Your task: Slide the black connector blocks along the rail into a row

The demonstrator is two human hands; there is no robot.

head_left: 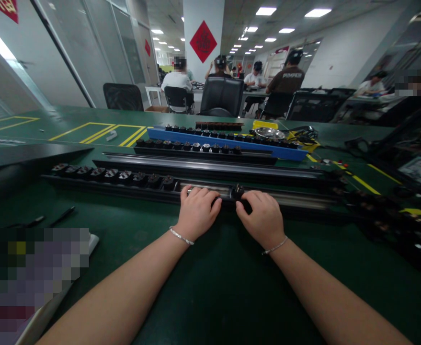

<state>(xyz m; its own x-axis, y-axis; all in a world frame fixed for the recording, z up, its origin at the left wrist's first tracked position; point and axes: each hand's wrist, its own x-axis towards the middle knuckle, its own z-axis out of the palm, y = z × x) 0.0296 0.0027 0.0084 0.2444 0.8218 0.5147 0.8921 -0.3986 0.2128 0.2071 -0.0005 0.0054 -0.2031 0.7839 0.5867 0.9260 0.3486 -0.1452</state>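
Note:
A long black rail (303,200) with a shiny inner channel lies across the bench in front of me. Several black socket modules (138,178) with metal parts on top sit in a row in its left part. My left hand (198,211) grips the rail near its middle, fingers over the channel and thumb at the front edge. To the right, my right hand (264,215) pinches a single black socket module (238,191) between thumb and fingers, at the channel. The undersides of the fingers are partly hidden.
Behind lie another black rail (210,165), a filled black rail (181,147) and a blue tray (282,152) with more modules. A heap of black modules (382,215) is at right. A pen (62,216) lies left. Several people sit beyond the bench (181,297).

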